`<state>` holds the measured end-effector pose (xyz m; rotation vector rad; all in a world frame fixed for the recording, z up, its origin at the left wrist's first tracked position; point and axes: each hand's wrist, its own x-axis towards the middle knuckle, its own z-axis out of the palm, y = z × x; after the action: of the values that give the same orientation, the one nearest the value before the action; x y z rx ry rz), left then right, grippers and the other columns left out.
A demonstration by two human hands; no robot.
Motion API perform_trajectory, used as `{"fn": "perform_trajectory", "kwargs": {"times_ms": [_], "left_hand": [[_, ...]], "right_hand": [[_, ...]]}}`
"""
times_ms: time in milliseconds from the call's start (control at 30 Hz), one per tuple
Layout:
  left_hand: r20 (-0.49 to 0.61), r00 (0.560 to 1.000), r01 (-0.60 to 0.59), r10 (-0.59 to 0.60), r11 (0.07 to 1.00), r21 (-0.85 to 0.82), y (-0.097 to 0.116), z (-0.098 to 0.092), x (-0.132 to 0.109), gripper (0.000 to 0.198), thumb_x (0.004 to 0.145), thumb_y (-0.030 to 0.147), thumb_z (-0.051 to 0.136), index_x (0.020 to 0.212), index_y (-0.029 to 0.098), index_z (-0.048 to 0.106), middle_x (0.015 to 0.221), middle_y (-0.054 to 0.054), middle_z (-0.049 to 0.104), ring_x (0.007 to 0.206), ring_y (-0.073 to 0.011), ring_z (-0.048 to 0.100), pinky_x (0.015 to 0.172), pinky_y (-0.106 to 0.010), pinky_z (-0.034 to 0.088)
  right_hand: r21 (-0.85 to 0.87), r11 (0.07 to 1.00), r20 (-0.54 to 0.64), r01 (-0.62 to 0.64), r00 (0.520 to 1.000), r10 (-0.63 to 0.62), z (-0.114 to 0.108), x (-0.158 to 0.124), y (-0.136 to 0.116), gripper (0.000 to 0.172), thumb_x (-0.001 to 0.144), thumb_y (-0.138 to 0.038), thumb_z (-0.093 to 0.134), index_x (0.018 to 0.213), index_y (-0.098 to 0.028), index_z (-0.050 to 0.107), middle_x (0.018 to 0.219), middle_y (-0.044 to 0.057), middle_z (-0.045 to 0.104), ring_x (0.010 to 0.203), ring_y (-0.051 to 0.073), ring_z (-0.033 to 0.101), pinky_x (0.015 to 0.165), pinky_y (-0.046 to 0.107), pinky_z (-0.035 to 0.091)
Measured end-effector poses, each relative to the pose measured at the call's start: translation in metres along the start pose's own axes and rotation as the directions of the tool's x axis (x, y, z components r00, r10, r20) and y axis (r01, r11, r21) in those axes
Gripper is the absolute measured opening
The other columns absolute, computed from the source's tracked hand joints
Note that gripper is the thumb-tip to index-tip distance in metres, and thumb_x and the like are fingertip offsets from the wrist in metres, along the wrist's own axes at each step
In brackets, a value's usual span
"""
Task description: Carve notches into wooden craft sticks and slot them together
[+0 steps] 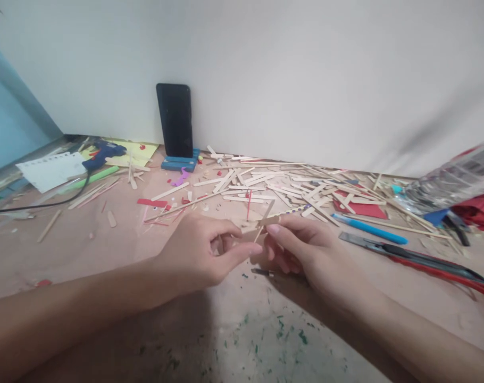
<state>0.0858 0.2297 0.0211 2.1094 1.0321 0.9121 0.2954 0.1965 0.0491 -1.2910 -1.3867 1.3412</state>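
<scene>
Over the middle of the table, my right hand pinches a thin wooden stick between thumb and fingertips. The stick slants, with its lower end close to my left thumb. A flat pale strip shows just above the pinch; whether it joins the stick I cannot tell. My left hand is at the left of the stick, thumb and index finger apart, its other fingers curled and partly hidden. Behind both hands lies a loose heap of craft sticks.
A phone stands in a blue holder by the wall. At left are a glue gun, its cord, paper and a green marker. At right lie a blue pen, a utility knife and a plastic package.
</scene>
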Motion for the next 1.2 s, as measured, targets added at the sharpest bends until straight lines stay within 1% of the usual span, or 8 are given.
{"fn": "perform_trajectory", "kwargs": {"times_ms": [133, 300, 433, 633, 767, 967, 1100, 1200], "left_hand": [[0.029, 0.989, -0.148, 0.146, 0.985, 0.084, -0.004, 0.004, -0.001, 0.023, 0.095, 0.028, 0.068, 0.076, 0.016, 0.074, 0.061, 0.004, 0.063, 0.052, -0.0067, 0.049, 0.053, -0.023, 0.035], [0.027, 0.946, -0.322, 0.323, 0.926, 0.196, -0.009, 0.004, -0.002, 0.024, 0.098, 0.015, 0.057, 0.078, 0.014, 0.071, 0.060, 0.004, 0.055, 0.052, -0.0083, 0.047, 0.055, -0.026, 0.035], [0.030, 0.911, -0.399, 0.410, 0.863, 0.309, -0.010, 0.005, -0.002, 0.026, 0.100, 0.015, 0.053, 0.078, 0.015, 0.068, 0.063, 0.003, 0.060, 0.054, -0.0108, 0.054, 0.057, -0.028, 0.037], [0.004, 0.844, -0.485, 0.536, 0.761, 0.431, -0.010, 0.010, -0.004, 0.024, 0.100, 0.015, 0.053, 0.081, 0.015, 0.067, 0.065, 0.000, 0.068, 0.055, -0.0132, 0.061, 0.056, -0.029, 0.043], [0.008, 0.880, -0.439, 0.475, 0.807, 0.394, -0.010, 0.009, -0.004, 0.026, 0.101, 0.015, 0.051, 0.080, 0.016, 0.067, 0.062, 0.002, 0.065, 0.052, -0.0114, 0.058, 0.053, -0.027, 0.042], [-0.008, 0.890, -0.431, 0.456, 0.846, 0.313, -0.011, 0.005, -0.003, 0.018, 0.099, 0.016, 0.058, 0.087, 0.015, 0.071, 0.067, 0.002, 0.069, 0.056, -0.0109, 0.058, 0.057, -0.027, 0.043], [-0.106, 0.967, -0.223, 0.233, 0.970, 0.096, -0.005, -0.003, 0.000, 0.010, 0.097, 0.024, 0.067, 0.089, 0.018, 0.069, 0.070, 0.004, 0.065, 0.058, -0.0093, 0.053, 0.058, -0.025, 0.043], [-0.194, 0.975, -0.123, 0.107, 0.990, -0.072, -0.002, -0.010, 0.004, 0.008, 0.097, 0.021, 0.064, 0.089, 0.019, 0.063, 0.080, 0.002, 0.064, 0.073, -0.0111, 0.058, 0.068, -0.024, 0.049]], "right_hand": [[-0.008, 0.999, 0.050, -0.043, 0.998, 0.043, 0.001, 0.000, 0.002, 0.036, 0.100, -0.036, 0.068, 0.070, -0.017, 0.068, 0.058, -0.002, 0.055, 0.052, 0.008, 0.043, 0.051, 0.025, 0.033], [0.068, 0.991, 0.209, -0.116, 0.973, 0.100, -0.002, 0.003, 0.010, 0.028, 0.097, -0.039, 0.072, 0.079, -0.018, 0.072, 0.060, -0.001, 0.059, 0.053, 0.010, 0.047, 0.053, 0.026, 0.039], [0.038, 0.996, 0.184, -0.086, 0.980, 0.078, -0.001, 0.003, 0.011, 0.039, 0.099, -0.044, 0.070, 0.069, -0.019, 0.068, 0.049, -0.003, 0.052, 0.046, 0.011, 0.046, 0.049, 0.026, 0.039], [0.070, 0.986, 0.131, -0.150, 0.982, 0.140, 0.007, -0.003, 0.007, 0.035, 0.095, -0.046, 0.075, 0.071, -0.021, 0.065, 0.051, -0.002, 0.055, 0.045, 0.012, 0.047, 0.044, 0.025, 0.036], [0.091, 0.982, 0.137, -0.167, 0.979, 0.154, 0.007, -0.005, 0.008, 0.034, 0.095, -0.046, 0.075, 0.075, -0.019, 0.067, 0.058, -0.001, 0.058, 0.046, 0.011, 0.046, 0.045, 0.025, 0.034], [0.153, 0.972, 0.148, -0.179, 0.977, 0.157, 0.008, -0.005, 0.007, 0.029, 0.092, -0.040, 0.078, 0.074, -0.019, 0.067, 0.060, -0.001, 0.060, 0.048, 0.010, 0.047, 0.048, 0.025, 0.038], [0.070, 0.986, 0.036, -0.153, 0.988, 0.150, 0.005, -0.006, 0.003, 0.035, 0.093, -0.040, 0.075, 0.067, -0.019, 0.062, 0.052, -0.002, 0.057, 0.042, 0.009, 0.045, 0.043, 0.024, 0.033], [0.062, 0.986, 0.047, -0.154, 0.987, 0.151, -0.002, -0.004, 0.006, 0.032, 0.091, -0.040, 0.076, 0.069, -0.020, 0.063, 0.046, -0.004, 0.053, 0.040, 0.010, 0.043, 0.043, 0.025, 0.029]]}}
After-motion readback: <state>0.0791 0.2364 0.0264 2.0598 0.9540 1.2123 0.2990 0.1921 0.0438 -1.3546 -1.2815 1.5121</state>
